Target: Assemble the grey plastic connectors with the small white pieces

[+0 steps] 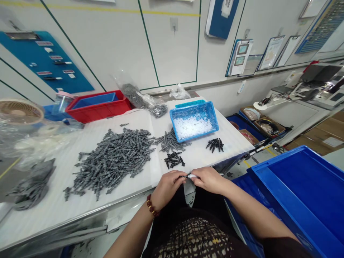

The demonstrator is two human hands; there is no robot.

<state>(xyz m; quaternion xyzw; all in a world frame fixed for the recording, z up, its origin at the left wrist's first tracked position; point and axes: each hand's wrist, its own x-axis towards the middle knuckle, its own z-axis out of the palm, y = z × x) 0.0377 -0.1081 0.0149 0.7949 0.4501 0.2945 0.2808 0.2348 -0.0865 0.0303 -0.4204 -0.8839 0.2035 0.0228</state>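
Note:
My left hand (170, 185), with a beaded bracelet at the wrist, pinches a small dark part (184, 176) at the table's front edge. Opposite it, my right hand (209, 180) is closed on a slim white pen-like tool (191, 176), whose near end meets the dark part. Fingers cover most of both pieces. Just beyond my hands lies a small group of black ribbed parts (174, 159), with a second black cluster (215, 144) to the right. Grey ribbed parts (172, 140) lie behind, against a blue bin (194, 137) of small white translucent rings (192, 126).
A large heap of grey parts (115, 157) covers the table's middle left. Red bin (99, 111), plastic bags (134, 95) and a fan (20, 111) line the back and left. Large blue crates (301, 193) stand at my right, below table height.

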